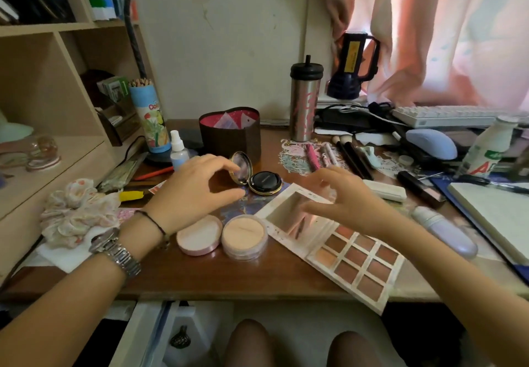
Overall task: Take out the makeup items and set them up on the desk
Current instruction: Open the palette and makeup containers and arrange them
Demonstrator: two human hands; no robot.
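Note:
An open gold-rimmed cushion compact (262,184) stands on the desk with its mirror lid up. My left hand (197,186) hovers beside it with curved fingers, the index tip at the lid's rim and the thumb just short of the base. My right hand (339,194), blurred, hangs with spread fingers over the mirror of an open eyeshadow palette (356,255) and holds nothing. A powder jar with a puff (244,237) and its pink lid (199,235) lie in front. Brushes (350,156) and pink pencils (313,156) lie behind.
A brown heart-shaped box (229,137) stands at the back, beside a steel tumbler (303,106), a spray bottle (177,149) and a pencil tube (148,117). A scrunchie (77,212) lies left. A lilac tube (446,232), notebook (498,214), mouse (432,143) and keyboard (446,116) crowd the right. A drawer (171,335) is open below.

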